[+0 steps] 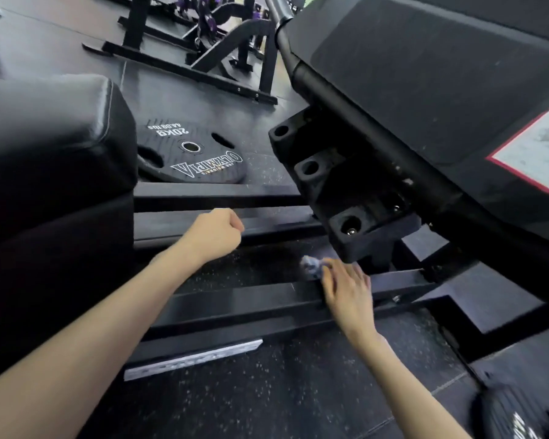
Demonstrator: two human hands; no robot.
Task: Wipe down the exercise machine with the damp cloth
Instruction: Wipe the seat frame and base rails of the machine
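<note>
Right hand (346,289) had the damp cloth (311,266) pinched in its fingers against the exercise machine's (425,90) low frame rail (235,299), left hand (216,232) was a clenched fist holding nothing

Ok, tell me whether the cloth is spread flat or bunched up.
Bunched up. The cloth shows as a small crumpled wad at the fingertips of the right hand, on the frame bar.
</note>
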